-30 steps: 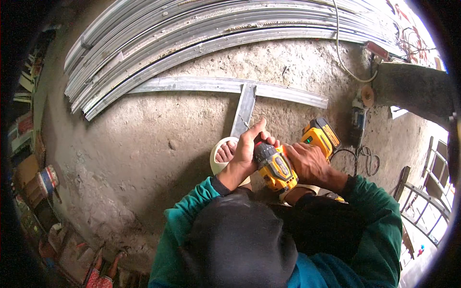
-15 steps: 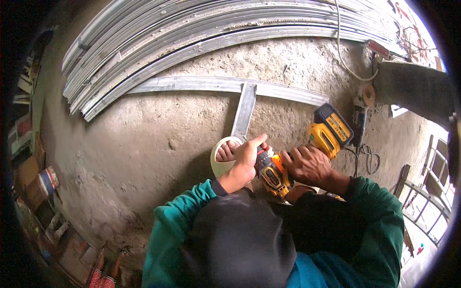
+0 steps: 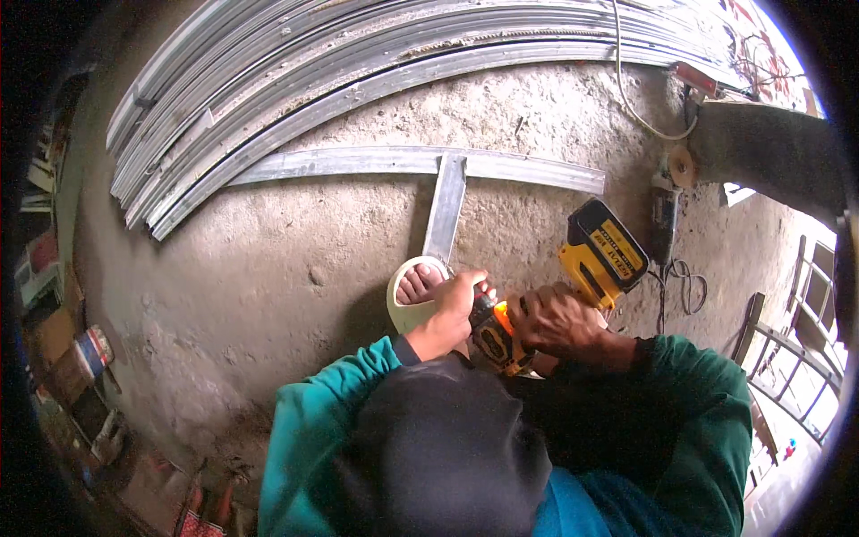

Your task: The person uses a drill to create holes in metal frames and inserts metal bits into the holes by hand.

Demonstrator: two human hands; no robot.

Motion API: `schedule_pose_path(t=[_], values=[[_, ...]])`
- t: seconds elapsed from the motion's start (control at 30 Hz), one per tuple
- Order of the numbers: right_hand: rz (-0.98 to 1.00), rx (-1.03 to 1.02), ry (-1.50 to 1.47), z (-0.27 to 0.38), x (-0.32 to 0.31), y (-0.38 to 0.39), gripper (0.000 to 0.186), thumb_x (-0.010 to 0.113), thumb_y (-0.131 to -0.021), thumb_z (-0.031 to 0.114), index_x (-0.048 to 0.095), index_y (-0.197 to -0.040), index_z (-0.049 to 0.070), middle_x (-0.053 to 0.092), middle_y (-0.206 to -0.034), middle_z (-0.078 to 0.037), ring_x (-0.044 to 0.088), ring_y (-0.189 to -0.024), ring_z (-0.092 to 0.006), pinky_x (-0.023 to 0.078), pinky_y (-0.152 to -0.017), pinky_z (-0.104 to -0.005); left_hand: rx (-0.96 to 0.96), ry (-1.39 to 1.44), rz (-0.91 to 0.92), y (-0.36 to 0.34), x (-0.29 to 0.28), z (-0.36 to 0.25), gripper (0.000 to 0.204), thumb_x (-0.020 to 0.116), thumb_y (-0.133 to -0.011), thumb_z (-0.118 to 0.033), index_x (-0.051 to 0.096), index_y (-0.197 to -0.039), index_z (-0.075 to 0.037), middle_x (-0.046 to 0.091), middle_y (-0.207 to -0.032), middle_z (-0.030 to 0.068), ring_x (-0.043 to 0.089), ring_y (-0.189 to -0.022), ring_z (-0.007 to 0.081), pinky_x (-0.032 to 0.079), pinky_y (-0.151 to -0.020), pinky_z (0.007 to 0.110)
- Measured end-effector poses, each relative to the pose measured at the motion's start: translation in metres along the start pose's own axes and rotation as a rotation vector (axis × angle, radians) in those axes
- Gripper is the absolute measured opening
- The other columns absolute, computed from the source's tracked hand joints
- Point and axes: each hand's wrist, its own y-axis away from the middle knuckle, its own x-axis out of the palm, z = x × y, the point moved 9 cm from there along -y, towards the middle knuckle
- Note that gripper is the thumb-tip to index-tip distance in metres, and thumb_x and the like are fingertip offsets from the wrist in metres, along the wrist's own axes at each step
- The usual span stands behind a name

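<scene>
A yellow and black cordless drill (image 3: 501,343) lies tilted across my lap, its battery pack pointing up and to the right. My right hand (image 3: 559,320) is wrapped round the drill's handle. At the drill's front end my left hand (image 3: 455,309) closes round the chuck, its thumb stretched toward the right. The tip of the drill is mostly hidden by that hand. Just beyond my left hand, my sandalled foot (image 3: 417,285) rests at the near end of a short metal channel (image 3: 445,215). The channel's far end meets a long metal channel (image 3: 349,162) lying crosswise, forming a T.
Many long metal channels (image 3: 358,85) are stacked along the far side of the rough concrete floor (image 3: 242,259). An angle grinder (image 3: 665,219) with its cord lies at the right. A white and blue bucket (image 3: 92,351) stands at the left. Metal frames (image 3: 796,358) lean at the far right.
My hands and the drill have shifted slightly left, and the drill has turned a little so its battery faces up more. The grip of both hands is unchanged.
</scene>
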Motion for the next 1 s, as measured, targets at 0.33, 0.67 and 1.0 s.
schedule_pose_path(t=[0.33, 0.67, 1.0], values=[[0.258, 0.026, -0.163, 0.008, 0.018, -0.003, 0.039, 0.052, -0.079, 0.025, 0.052, -0.113, 0.005, 0.055, -0.084, -0.007, 0.057, -0.078, -0.0215, 0.045, -0.062, -0.0337, -0.145, 0.119, 0.300, 0.003, 0.001, 0.009, 0.035, 0.069, -0.081, -0.037, 0.054, -0.080, -0.006, 0.058, -0.079, 0.0071, 0.060, -0.077, 0.0194, 0.051, -0.073, 0.033], [0.147, 0.033, -0.147, 0.006, 0.002, 0.000, 0.031, 0.055, -0.079, 0.026, 0.053, -0.099, 0.002, 0.056, -0.074, -0.007, 0.059, -0.069, -0.0213, 0.046, -0.057, -0.0328, -0.119, -0.111, 0.068, 0.006, -0.001, 0.006, 0.025, 0.062, -0.083, -0.024, 0.052, -0.067, -0.008, 0.052, -0.058, 0.0059, 0.051, -0.054, 0.0173, 0.044, -0.056, 0.028], [0.018, 0.398, -0.439, -0.098, -0.046, 0.024, 0.028, 0.058, -0.079, 0.019, 0.053, -0.104, 0.006, 0.060, -0.075, -0.010, 0.062, -0.067, -0.0285, 0.050, -0.055, -0.0393, 0.629, -0.968, -0.017, 0.013, 0.007, -0.111, 0.073, 0.052, -0.081, -0.064, 0.056, -0.109, 0.003, 0.062, -0.097, 0.0179, 0.059, -0.091, 0.0275, 0.046, -0.082, 0.043]])
